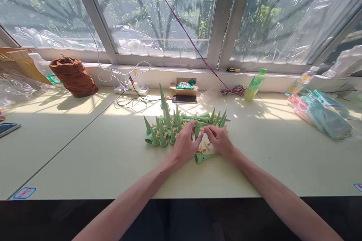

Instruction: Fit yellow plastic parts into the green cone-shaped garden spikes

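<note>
My left hand (184, 141) is closed around a green plastic watering spike (197, 131), gripped between thumb and fingers. Right beside it, my right hand (220, 140) pinches a small beige plastic valve (201, 130) against the spike's side; fingers partly cover it. Below my hands, a loose green spike (200, 158) lies with its wide ribbed end to the left. Several loose beige valves (201, 149) lie between my wrists. A cluster of green spikes (163, 141), some upright and some on their sides with beige pieces among them, spreads to the left and behind.
At the back stand a small cardboard box (185, 91), a dark phone (184, 99), a power strip (131, 90) with cables and a green bottle (255, 86). A brown bag (74, 77) sits at left, plastic-wrapped packs (325, 115) at right. Windows rise behind the table (113, 169).
</note>
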`<state>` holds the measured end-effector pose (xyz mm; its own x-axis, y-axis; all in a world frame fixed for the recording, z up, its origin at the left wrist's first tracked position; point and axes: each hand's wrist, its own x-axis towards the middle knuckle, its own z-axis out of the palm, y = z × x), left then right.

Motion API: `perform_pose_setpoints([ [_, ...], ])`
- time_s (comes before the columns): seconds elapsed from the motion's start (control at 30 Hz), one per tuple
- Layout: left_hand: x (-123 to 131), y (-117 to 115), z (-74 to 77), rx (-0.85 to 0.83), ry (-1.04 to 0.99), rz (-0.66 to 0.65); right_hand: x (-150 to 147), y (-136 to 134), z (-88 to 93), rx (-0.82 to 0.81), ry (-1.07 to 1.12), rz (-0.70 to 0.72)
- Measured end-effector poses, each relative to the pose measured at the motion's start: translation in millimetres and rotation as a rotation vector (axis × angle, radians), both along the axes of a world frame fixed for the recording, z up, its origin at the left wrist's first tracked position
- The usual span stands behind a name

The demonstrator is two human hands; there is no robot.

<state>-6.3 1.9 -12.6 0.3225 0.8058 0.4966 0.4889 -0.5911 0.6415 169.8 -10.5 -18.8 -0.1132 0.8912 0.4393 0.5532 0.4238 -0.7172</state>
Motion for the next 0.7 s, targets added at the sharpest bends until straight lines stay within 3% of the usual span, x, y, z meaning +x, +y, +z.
perform_pose_setpoints([
  [0.7,-0.1,-0.3,2.2,0.016,0.002,0.014,-1.3,-1.8,-0.6,-0.012,-0.009,0.030],
])
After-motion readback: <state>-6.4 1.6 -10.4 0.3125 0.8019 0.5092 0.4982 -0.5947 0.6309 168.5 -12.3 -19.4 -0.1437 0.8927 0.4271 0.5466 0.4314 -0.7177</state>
